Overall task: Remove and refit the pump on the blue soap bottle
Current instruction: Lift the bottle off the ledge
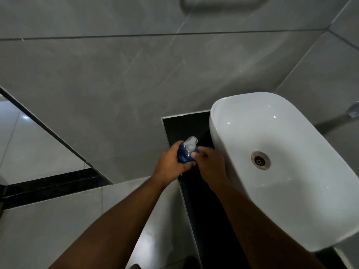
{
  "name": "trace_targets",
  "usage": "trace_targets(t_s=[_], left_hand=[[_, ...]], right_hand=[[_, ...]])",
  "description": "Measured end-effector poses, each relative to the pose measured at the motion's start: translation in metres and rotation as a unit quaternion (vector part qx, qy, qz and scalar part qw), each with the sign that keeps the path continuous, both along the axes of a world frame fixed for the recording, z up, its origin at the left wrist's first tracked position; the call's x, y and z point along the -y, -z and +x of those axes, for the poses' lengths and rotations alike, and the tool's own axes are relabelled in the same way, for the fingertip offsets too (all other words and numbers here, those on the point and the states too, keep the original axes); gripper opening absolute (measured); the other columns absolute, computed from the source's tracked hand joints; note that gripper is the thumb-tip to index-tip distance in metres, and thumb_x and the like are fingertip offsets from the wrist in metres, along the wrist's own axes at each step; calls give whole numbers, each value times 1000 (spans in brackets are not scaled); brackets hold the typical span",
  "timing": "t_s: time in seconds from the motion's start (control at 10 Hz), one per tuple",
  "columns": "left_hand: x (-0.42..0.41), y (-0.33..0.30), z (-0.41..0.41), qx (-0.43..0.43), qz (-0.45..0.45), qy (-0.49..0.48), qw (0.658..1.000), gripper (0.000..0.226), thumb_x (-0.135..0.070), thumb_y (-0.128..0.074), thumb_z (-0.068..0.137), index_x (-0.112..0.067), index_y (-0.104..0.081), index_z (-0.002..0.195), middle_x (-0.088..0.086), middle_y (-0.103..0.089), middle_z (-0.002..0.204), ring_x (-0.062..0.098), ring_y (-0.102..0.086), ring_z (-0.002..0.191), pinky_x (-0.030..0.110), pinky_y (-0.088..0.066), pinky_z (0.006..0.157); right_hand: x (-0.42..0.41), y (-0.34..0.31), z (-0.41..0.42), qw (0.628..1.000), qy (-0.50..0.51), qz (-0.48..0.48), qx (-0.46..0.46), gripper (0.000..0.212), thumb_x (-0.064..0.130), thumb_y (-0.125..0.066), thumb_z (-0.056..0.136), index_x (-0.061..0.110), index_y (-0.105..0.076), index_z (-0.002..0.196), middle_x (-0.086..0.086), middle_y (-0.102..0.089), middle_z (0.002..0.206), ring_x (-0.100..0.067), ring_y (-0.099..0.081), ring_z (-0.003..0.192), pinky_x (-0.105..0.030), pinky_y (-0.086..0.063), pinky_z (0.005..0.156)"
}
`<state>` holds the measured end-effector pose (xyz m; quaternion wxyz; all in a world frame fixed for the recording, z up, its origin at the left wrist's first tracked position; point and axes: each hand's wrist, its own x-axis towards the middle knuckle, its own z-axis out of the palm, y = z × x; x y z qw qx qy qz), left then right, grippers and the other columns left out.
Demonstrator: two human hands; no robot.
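Grey marbled wall tiles (97, 84) at left, left hand (171, 164) wrapped around a small blue plastic soap bottle (184, 155) over the black counter ledge (206, 210), white pump head (190, 143) on top, right hand (210, 164) pinching the pump collar, white oval ceramic basin (291, 200) just beside it at right

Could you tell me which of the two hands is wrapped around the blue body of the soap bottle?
The left hand grips the blue soap bottle around its body; the right hand instead has its fingertips at the white pump on top.
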<state>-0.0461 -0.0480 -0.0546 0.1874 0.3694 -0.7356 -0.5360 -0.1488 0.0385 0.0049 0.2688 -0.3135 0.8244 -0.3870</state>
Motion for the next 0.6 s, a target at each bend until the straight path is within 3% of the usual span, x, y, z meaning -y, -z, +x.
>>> trace_targets(t_s=[0.2, 0.3, 0.4, 0.5, 0.6], left_hand=[[85, 1, -35, -16, -4, -23, 1000, 75, -16, -87, 68, -18, -50, 133, 2, -65, 120, 17, -63, 106, 41, -53, 93], [114, 1, -43, -6, -24, -20, 999, 75, -14, -86, 70, -15, -49, 135, 3, -65, 121, 17, -64, 106, 34, -53, 92], [133, -3, -46, 22, -62, -23, 998, 72, -16, -85, 71, -17, -50, 134, -2, -65, 118, 16, -63, 104, 11, -47, 80], [139, -5, -47, 40, -81, -15, 996, 77, -26, -87, 69, -17, -49, 135, 1, -64, 122, 15, -62, 103, 19, -49, 86], [137, -16, -35, 66, -100, -20, 993, 79, -43, -89, 64, -18, -50, 128, 0, -63, 122, 19, -60, 107, 35, -50, 91]], right_hand=[[87, 7, -33, 999, -2, -43, -27, 19, 14, -59, 85, 2, -69, 96, -18, -73, 94, -31, -68, 87, -50, -54, 86], [114, 11, -42, 997, 25, -67, 0, 18, 12, -62, 85, 0, -69, 97, -18, -73, 96, -29, -69, 87, -50, -55, 87], [131, 11, -46, 996, 13, -80, 28, 21, 12, -63, 85, -2, -67, 100, -19, -73, 99, -30, -69, 91, -48, -54, 90], [134, -5, -48, 992, 40, -114, -21, 24, 26, -62, 86, 9, -69, 102, -14, -73, 98, -27, -67, 90, -43, -55, 87], [130, -72, -72, 942, 106, -318, 23, 32, 50, -56, 81, 26, -71, 68, 5, -67, 57, -14, -63, 52, -29, -54, 48]])
